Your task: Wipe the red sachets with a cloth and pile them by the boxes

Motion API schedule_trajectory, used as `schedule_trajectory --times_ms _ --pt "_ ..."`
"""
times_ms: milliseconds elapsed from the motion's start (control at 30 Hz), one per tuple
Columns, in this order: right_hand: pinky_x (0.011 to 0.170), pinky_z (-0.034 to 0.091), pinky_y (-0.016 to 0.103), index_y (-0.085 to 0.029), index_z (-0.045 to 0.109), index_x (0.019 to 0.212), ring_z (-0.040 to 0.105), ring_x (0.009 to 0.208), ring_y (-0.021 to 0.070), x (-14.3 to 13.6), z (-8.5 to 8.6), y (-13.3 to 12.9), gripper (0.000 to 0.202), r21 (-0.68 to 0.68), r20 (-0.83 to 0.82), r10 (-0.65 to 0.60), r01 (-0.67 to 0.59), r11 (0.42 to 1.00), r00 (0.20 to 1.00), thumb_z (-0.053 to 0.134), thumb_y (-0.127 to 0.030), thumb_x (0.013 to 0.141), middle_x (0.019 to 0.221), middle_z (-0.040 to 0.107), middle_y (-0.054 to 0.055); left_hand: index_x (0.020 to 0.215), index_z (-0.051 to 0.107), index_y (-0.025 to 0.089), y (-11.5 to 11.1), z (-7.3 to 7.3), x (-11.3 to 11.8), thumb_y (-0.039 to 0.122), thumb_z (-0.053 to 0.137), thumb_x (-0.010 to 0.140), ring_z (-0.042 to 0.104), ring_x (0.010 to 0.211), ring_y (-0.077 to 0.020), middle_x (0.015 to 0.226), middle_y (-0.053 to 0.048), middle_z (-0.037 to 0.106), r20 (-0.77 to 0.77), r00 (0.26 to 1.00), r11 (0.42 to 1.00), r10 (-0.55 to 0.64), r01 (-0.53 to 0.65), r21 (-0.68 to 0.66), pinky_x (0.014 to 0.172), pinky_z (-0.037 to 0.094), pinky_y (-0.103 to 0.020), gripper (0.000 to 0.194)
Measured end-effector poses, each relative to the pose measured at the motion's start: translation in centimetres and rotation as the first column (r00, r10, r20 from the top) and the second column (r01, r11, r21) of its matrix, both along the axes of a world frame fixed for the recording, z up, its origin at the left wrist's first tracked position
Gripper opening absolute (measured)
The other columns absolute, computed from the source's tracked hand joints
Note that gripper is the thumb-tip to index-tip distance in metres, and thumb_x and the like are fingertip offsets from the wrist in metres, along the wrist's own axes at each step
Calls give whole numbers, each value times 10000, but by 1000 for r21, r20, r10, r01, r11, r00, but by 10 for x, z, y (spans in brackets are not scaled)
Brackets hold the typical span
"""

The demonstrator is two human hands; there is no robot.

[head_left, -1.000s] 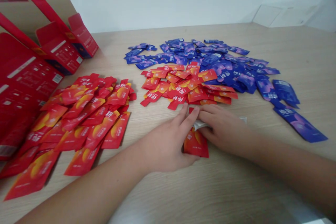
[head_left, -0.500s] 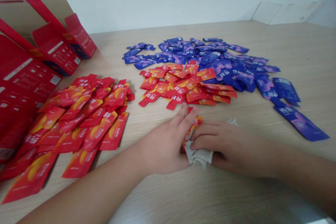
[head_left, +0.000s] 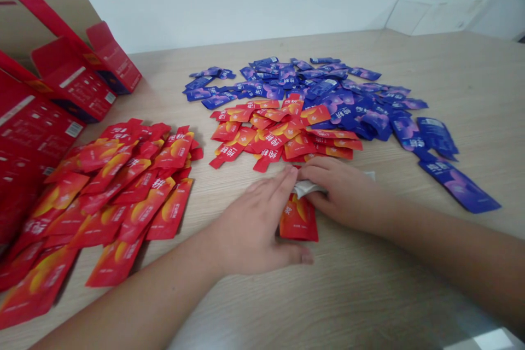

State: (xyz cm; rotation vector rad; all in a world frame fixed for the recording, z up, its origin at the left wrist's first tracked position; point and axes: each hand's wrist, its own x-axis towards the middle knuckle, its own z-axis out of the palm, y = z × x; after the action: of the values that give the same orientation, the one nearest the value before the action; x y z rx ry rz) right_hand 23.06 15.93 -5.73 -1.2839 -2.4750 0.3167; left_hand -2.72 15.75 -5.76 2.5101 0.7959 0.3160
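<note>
A single red-orange sachet (head_left: 299, 220) lies flat on the table between my hands. My left hand (head_left: 256, 224) rests along its left side, fingers stretched towards its top end and thumb apart below. My right hand (head_left: 344, 191) is closed on a crumpled white wipe (head_left: 307, 188), pressed over the upper part of the sachet. The sachet's top end is mostly hidden under my fingers. Just beyond my fingertips sits a heap of red-orange sachets (head_left: 273, 139), with a heap of blue-purple sachets (head_left: 344, 104) behind it.
A larger pile of red sachets (head_left: 123, 191) spreads over the left of the table (head_left: 430, 279). Red cartons (head_left: 82, 82) with raised flaps stand at the far left. One blue sachet (head_left: 457, 186) lies apart on the right. A white wall (head_left: 246, 5) rises behind.
My right hand has slid the wipe away from me, from the sachet's near end to its upper part. The sachet's lower half now shows. My left thumb has spread. The view has shifted slightly.
</note>
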Motion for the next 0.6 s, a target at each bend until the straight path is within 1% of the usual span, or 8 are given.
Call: schedule_trajectory --times_ms 33,133,267,333,400,467,533,600 --pt "1093 556 506 -224 740 1249 695 1227 325 0 -1 -1 337 9 -16 -4 5 1000 1000 647 -142 936 1275 759 123 1748 178 104 0 0 1 682 739 959 356 1653 -451 1773 -320 317 8 1000 1000 8 -8 6 1316 368 -663 1127" --pt "1047 574 486 -224 730 1219 711 1178 308 2 -1 -2 319 34 -89 -24 27 999 996 650 -127 926 1229 767 111 1720 261 92 1 0 4 518 606 1073 462 1595 -413 1715 -292 444 -18 993 992 120 -119 43 1308 376 -650 848" --pt "1000 588 444 -227 707 1200 729 1127 278 6 5 -7 317 48 -224 4 7 999 975 664 -105 912 1190 774 94 1726 261 111 1 1 7 518 729 992 493 1572 -408 1708 -269 470 -82 979 981 188 -183 66 1302 378 -634 961" --pt "990 588 414 -229 708 1206 732 1124 261 6 10 -13 328 29 -284 90 -86 996 955 680 -98 907 1200 776 89 1737 251 119 2 2 8 539 742 977 457 1606 -394 1735 -250 443 -118 974 981 193 -187 60 1327 345 -617 997" --pt "980 586 387 -234 725 1192 732 1116 243 3 16 -20 332 -52 -292 199 -223 973 935 696 -81 899 1204 776 76 1743 238 99 2 3 8 579 754 950 386 1652 -386 1773 -248 372 -169 967 981 191 -187 44 1361 290 -600 1062" --pt "1009 575 390 -239 748 1145 726 1122 237 -1 19 -24 334 -150 -254 260 -304 941 932 701 -47 876 1195 776 63 1753 211 87 2 3 8 627 767 915 323 1682 -377 1800 -244 302 -212 959 982 186 -185 25 1384 240 -588 1142" --pt "1076 552 431 -239 767 1098 713 1158 252 -5 20 -24 361 -181 -194 248 -283 942 949 681 -4 838 1186 775 61 1766 160 93 2 4 8 654 767 904 291 1695 -358 1808 -234 275 -236 955 983 181 -184 13 1395 204 -584 1194" --pt "1110 538 474 -229 784 1099 701 1191 275 -7 16 -19 403 -124 -162 184 -205 971 969 668 14 800 1184 774 76 1774 107 97 2 5 9 661 758 918 278 1700 -341 1810 -231 262 -250 951 982 183 -186 12 1401 180 -581 1215"
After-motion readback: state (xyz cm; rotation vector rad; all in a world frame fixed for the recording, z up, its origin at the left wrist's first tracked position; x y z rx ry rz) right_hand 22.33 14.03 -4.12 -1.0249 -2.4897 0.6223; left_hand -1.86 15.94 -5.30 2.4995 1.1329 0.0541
